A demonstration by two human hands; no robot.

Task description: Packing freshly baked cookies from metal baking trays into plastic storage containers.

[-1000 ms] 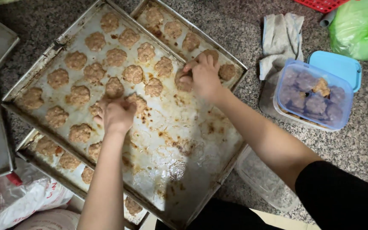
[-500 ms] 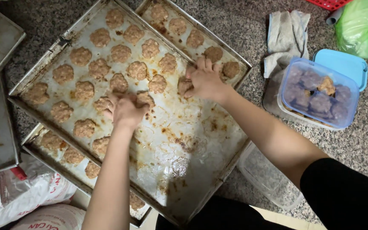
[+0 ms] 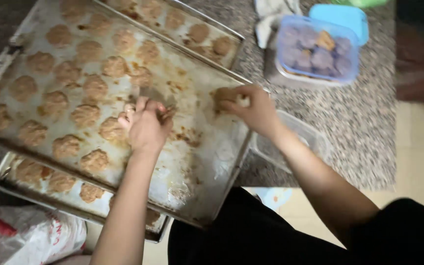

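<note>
While the left hand [image 3: 145,123] curls closed around a brown cookie [image 3: 126,114] on the large greasy baking tray [image 3: 207,162], the right hand [image 3: 251,109] pinches another cookie [image 3: 223,95] near the tray's right edge. Rows of cookies [image 3: 55,103] fill the tray's left part, and a lidless plastic tub [image 3: 317,51] sits on the speckled counter [image 3: 364,122].

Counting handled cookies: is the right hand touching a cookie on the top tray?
Touching: the head view shows the right hand pinching a cookie above the tray.
</note>
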